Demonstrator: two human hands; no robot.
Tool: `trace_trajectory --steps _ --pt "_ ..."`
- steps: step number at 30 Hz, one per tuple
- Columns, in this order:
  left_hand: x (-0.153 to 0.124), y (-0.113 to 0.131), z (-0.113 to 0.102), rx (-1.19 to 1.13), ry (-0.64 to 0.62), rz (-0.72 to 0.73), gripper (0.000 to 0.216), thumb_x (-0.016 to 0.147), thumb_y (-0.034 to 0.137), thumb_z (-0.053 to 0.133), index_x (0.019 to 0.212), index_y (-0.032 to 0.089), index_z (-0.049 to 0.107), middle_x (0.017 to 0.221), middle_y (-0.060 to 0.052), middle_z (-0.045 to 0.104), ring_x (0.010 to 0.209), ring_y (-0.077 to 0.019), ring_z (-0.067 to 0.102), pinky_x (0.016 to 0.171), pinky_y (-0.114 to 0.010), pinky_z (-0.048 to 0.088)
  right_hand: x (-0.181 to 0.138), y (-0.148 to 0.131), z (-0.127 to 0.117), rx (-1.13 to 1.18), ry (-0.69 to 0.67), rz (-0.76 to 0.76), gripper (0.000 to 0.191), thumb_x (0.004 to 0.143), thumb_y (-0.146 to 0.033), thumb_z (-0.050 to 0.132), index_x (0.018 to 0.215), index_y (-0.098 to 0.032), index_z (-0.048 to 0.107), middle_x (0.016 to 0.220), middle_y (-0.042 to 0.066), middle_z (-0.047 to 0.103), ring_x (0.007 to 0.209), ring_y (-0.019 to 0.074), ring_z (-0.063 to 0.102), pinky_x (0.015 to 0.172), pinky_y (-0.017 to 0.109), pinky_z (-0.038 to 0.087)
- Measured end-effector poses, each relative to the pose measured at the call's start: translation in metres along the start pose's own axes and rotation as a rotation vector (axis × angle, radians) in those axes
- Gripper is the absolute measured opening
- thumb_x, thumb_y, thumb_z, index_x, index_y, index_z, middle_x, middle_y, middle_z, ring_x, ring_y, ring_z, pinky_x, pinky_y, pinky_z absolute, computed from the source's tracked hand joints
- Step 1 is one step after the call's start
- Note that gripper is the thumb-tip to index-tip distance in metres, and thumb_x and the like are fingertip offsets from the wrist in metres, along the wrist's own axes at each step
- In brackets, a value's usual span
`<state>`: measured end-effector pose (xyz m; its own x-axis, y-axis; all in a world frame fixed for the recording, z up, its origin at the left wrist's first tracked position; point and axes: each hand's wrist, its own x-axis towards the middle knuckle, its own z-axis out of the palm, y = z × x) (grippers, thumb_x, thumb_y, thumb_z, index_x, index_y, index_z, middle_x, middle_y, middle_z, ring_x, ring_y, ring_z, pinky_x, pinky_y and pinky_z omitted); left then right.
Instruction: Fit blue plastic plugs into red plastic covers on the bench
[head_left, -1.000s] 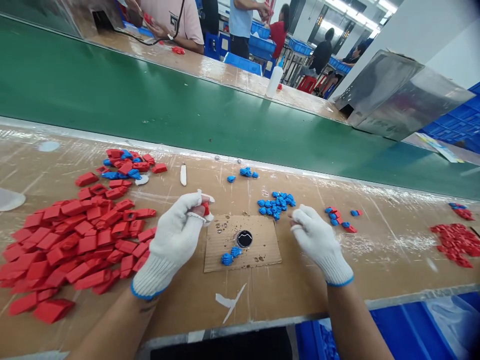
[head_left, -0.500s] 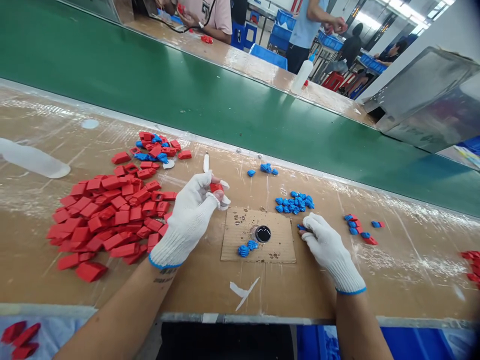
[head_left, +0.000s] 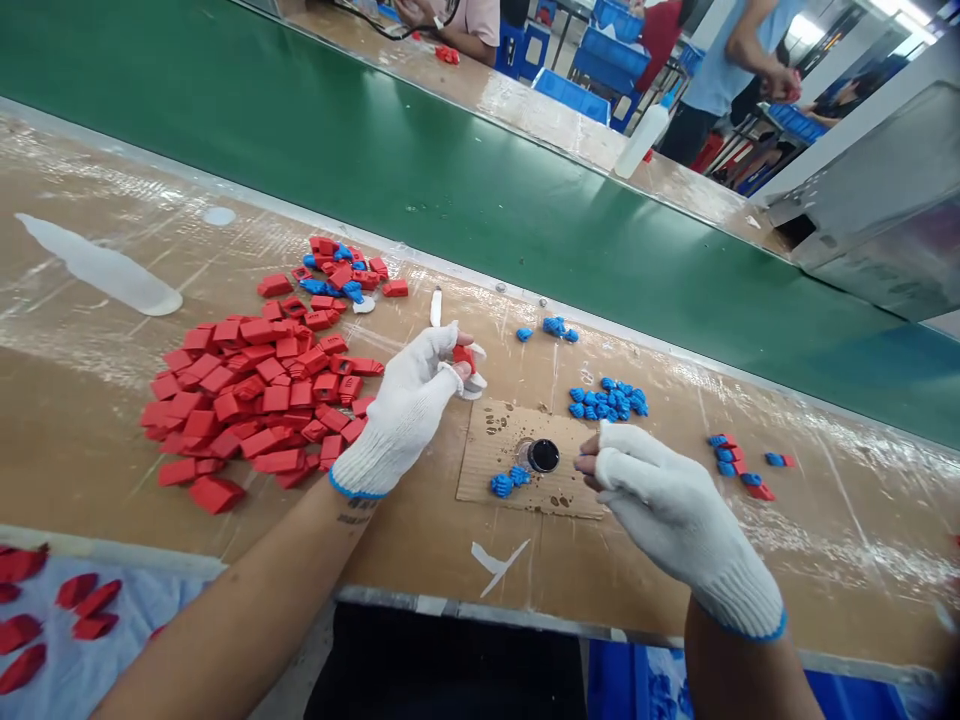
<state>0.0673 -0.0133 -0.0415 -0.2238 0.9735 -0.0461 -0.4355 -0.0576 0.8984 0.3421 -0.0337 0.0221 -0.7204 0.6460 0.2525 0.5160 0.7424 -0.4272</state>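
My left hand (head_left: 412, 405), in a white glove with bare fingertips, pinches a red plastic block (head_left: 464, 357) above the far left corner of a cardboard piece (head_left: 480, 455). My right hand (head_left: 667, 495), gloved alike, has its fingers closed at the cardboard's right side; the small blue piece seen in them earlier is hidden now. Between the hands, a small round cup of dark liquid (head_left: 544, 456) stands on the cardboard. Two blue fist-shaped pieces (head_left: 510, 482) lie beside it. Farther back is a cluster of blue pieces (head_left: 609, 400).
A large heap of red blocks (head_left: 255, 390) lies left. Several joined red-and-blue pieces (head_left: 731, 460) sit right. A white bottle (head_left: 643, 138) stands beyond the green conveyor belt (head_left: 360, 150). Co-workers are across it. A paper scrap (head_left: 499, 565) lies near the table's front edge.
My right hand has moved toward the cup, its fingertips now over the cardboard's right side. My left hand still holds the red block. The camera view has shifted.
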Motion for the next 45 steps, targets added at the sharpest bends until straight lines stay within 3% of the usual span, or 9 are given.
trace_trajectory --steps 4,10,16,21,24,28,35,42,45 --pt "0.004 -0.002 -0.004 -0.035 -0.010 -0.001 0.028 0.078 0.018 0.074 0.105 0.019 0.068 0.097 -0.003 0.072 0.073 -0.0122 0.068 0.070 -0.029 0.060 0.022 -0.001 0.008 -0.042 -0.100 -0.023 0.023 0.091 -0.001 0.050 0.089 -0.024 0.053 0.081 -0.001 0.058 0.071 0.0155 0.052 0.065 0.028 0.040" --pt "0.005 -0.002 -0.005 -0.024 -0.026 -0.008 0.026 0.078 0.019 0.073 0.104 0.018 0.067 0.095 -0.002 0.070 0.071 -0.0120 0.067 0.066 -0.028 0.060 0.025 0.004 0.009 -0.108 -0.213 0.019 0.019 0.092 -0.007 0.053 0.093 -0.026 0.051 0.079 -0.002 0.062 0.067 0.0162 0.057 0.061 0.028 0.039" --pt "0.006 -0.005 -0.004 -0.043 -0.052 0.011 0.025 0.078 0.019 0.072 0.103 0.018 0.067 0.090 -0.002 0.070 0.069 -0.0120 0.065 0.065 -0.028 0.059 0.031 0.011 0.003 -0.052 -0.157 0.143 0.018 0.091 -0.009 0.053 0.091 -0.026 0.046 0.087 0.000 0.070 0.074 0.0162 0.070 0.064 0.026 0.048" --pt "0.006 -0.005 -0.005 -0.053 -0.041 -0.002 0.028 0.076 0.018 0.073 0.104 0.017 0.067 0.093 -0.002 0.070 0.070 -0.0112 0.066 0.066 -0.026 0.059 0.036 0.015 0.005 -0.123 -0.176 0.140 0.016 0.096 -0.019 0.055 0.086 -0.026 0.044 0.077 -0.002 0.060 0.065 0.0146 0.061 0.061 0.028 0.045" --pt "0.005 -0.003 -0.006 -0.057 -0.037 -0.009 0.030 0.077 0.020 0.073 0.106 0.017 0.068 0.100 -0.004 0.072 0.075 -0.0133 0.070 0.072 -0.030 0.063 0.029 0.017 0.004 -0.007 -0.091 0.201 0.017 0.095 -0.020 0.059 0.088 -0.025 0.045 0.086 0.000 0.067 0.077 0.0166 0.072 0.064 0.028 0.052" --pt "0.002 0.000 -0.004 -0.037 -0.063 0.031 0.026 0.080 0.022 0.074 0.106 0.020 0.069 0.100 -0.004 0.073 0.085 -0.0170 0.075 0.083 -0.035 0.068 0.014 0.022 0.004 0.187 0.153 0.285 0.019 0.093 -0.019 0.072 0.097 -0.027 0.054 0.099 0.001 0.075 0.084 0.0184 0.077 0.070 0.032 0.062" --pt "-0.015 0.007 0.004 -0.038 -0.149 -0.015 0.030 0.081 0.027 0.084 0.100 0.024 0.061 0.092 -0.003 0.076 0.071 -0.0164 0.075 0.064 -0.031 0.065 0.017 0.006 0.027 0.549 0.613 0.213 0.027 0.088 -0.011 0.077 0.100 -0.029 0.063 0.102 0.001 0.075 0.090 0.0195 0.075 0.079 0.038 0.067" --pt "-0.032 0.006 0.014 -0.057 -0.328 -0.013 0.037 0.078 0.026 0.093 0.086 0.022 0.057 0.086 -0.001 0.076 0.074 -0.0148 0.072 0.068 -0.029 0.061 0.013 -0.003 0.040 0.582 0.633 0.183 0.025 0.089 -0.009 0.077 0.101 -0.029 0.066 0.104 0.002 0.075 0.098 0.0219 0.074 0.086 0.043 0.065" --pt "-0.036 0.004 0.017 -0.037 -0.381 -0.019 0.037 0.078 0.024 0.094 0.089 0.021 0.059 0.085 -0.001 0.076 0.075 -0.0144 0.073 0.070 -0.028 0.061 0.011 -0.004 0.041 0.572 0.639 0.176 0.023 0.090 -0.011 0.078 0.101 -0.029 0.067 0.104 0.003 0.076 0.096 0.0245 0.076 0.089 0.049 0.065"
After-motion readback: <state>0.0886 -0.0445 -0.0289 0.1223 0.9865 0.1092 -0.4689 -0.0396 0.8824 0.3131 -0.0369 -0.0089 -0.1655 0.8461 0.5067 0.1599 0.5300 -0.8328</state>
